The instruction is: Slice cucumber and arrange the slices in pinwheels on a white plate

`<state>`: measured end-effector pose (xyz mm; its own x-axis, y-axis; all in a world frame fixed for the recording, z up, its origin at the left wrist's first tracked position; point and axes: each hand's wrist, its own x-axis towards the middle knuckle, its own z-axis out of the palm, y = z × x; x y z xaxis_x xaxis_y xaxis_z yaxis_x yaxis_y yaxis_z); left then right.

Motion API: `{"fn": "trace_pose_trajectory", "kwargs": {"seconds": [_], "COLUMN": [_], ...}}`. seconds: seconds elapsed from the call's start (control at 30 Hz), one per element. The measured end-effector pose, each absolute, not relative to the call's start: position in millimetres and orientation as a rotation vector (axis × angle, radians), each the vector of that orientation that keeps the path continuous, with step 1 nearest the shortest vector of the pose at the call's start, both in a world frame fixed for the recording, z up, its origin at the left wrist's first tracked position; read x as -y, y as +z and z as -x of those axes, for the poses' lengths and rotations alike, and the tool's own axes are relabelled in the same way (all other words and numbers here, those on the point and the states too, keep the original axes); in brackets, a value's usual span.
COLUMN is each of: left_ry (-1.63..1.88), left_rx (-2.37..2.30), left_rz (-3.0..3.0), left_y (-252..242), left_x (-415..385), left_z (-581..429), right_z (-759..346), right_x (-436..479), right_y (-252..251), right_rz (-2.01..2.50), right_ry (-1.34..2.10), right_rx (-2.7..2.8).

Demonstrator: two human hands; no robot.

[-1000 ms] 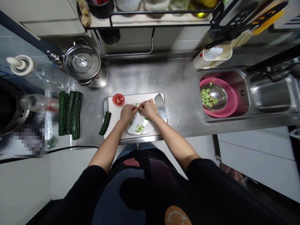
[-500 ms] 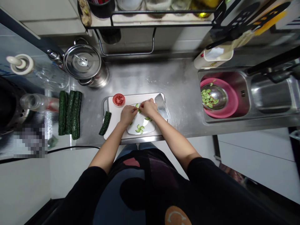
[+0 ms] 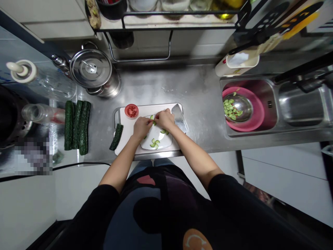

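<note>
Over the far edge of a white plate [image 3: 159, 141], both hands meet with their fingertips close together. My left hand [image 3: 142, 127] is closed in a pinch at thin green cucumber slices [image 3: 152, 118]. From the other side my right hand [image 3: 165, 119] pinches at the same slices; its fingers partly cover them. More slices lie on the plate in a pinwheel [image 3: 154, 143] near its front edge. The plate rests on a white cutting board [image 3: 127, 130]. Also on the board are a small red bowl [image 3: 131, 111] of red bits, a cucumber piece [image 3: 116, 136] and a cleaver [image 3: 179, 117].
Several whole cucumbers [image 3: 77, 127] lie at the left, below a lidded steel pot [image 3: 91, 71]. A pink basin [image 3: 257, 111] in the sink holds a steel bowl [image 3: 247, 108] with cucumber slices. A wire rack [image 3: 182, 28] with jars hangs above the counter.
Hardly anything differs. My hands stay at the plate's far edge with only a slight shift of the fingers, and the view has moved very slightly.
</note>
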<state>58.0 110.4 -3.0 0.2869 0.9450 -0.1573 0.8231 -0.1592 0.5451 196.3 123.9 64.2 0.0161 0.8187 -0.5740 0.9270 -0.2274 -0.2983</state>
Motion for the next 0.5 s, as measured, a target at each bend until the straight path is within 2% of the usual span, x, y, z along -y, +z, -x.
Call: {"fn": "trace_pose_trajectory", "kwargs": {"seconds": [0.5], "left_ry": [0.33], "left_rx": [-1.574], "left_rz": [-1.992], "left_y": [5.1], "left_x": [-119.7], "left_z": [-57.1], "right_z": [-205.3], "right_x": [-118.3], "right_y": [58.6], "right_rz": [-2.205], "right_ry": [-1.007], "right_rx": [-1.839]}}
